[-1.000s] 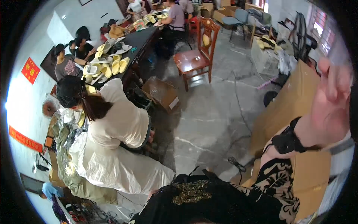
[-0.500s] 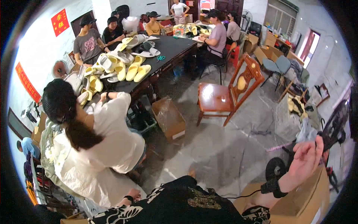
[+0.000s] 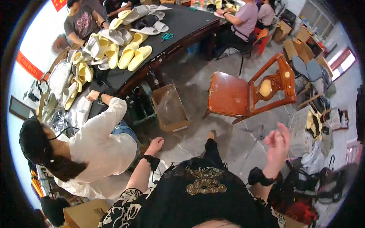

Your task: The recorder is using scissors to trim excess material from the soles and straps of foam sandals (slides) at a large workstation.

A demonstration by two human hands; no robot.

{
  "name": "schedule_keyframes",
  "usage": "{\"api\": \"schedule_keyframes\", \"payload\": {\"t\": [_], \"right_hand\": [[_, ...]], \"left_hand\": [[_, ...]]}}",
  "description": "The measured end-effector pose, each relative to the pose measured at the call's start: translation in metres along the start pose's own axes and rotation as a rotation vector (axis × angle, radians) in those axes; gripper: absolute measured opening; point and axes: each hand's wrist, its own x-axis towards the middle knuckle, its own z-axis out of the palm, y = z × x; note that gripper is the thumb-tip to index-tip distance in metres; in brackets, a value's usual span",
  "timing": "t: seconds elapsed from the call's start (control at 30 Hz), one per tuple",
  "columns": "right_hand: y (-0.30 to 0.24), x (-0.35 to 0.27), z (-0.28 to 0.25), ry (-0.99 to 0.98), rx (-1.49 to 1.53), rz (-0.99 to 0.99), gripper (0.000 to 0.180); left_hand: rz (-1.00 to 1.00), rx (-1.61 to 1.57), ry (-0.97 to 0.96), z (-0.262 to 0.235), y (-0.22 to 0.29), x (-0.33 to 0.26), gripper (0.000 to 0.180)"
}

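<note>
My left hand [image 3: 155, 146] hangs in the air beside the person in white [image 3: 100, 152], its fingers loosely curled with nothing visible in them. A black band circles that wrist. On the other side, my right hand [image 3: 277, 143] is raised, somewhat blurred, its fingers apart and partly bent, holding nothing that I can make out. It too has a black band at the wrist. Nearest to my right hand is a brown wooden chair [image 3: 232, 97] with a carved back, standing beyond it without contact. My foot [image 3: 210, 135] shows on the floor between both hands.
Yellow and grey slippers [image 3: 135, 57] are heaped on a long dark table [image 3: 182, 22], with teal scissors [image 3: 166, 37] beside them. An open carton [image 3: 169, 108] stands by the table's legs. A white crate [image 3: 300, 129] is at right. Several people sit around the tables.
The view has shifted forward and tilted down, and the wooden chair appears nearer. My left hand has come up and forward. My right hand has moved inward from the right.
</note>
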Motion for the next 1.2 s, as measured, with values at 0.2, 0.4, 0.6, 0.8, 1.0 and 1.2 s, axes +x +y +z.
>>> {"api": "schedule_keyframes", "payload": {"t": [0.2,0.4,0.6,0.8,1.0,1.2], "right_hand": [[0.050,0.126,0.115,-0.682,0.197,0.335,0.024],[0.092,0.218,0.196,-1.091,0.065,0.554,0.022],[0.092,0.271,0.257,-1.230,-0.100,0.410,0.021],[0.035,0.310,0.357,-1.224,0.187,0.129,0.024],[0.040,0.354,0.506,-1.067,0.165,-0.385,0.021],[0.205,0.440,0.641,-1.127,-0.252,-0.574,0.021]], "left_hand": [[-0.404,-0.217,0.243,0.015,-0.077,-0.028,0.026],[-0.717,-0.356,0.119,0.049,-0.065,-0.100,0.018],[-0.854,-0.681,0.354,0.036,-0.053,-0.056,0.024],[-0.607,-1.301,0.439,0.012,-0.086,-0.034,0.030],[-0.537,-0.787,0.686,-0.042,0.085,0.102,0.036],[-0.519,-0.762,0.735,-0.039,0.105,0.122,0.030]]}}
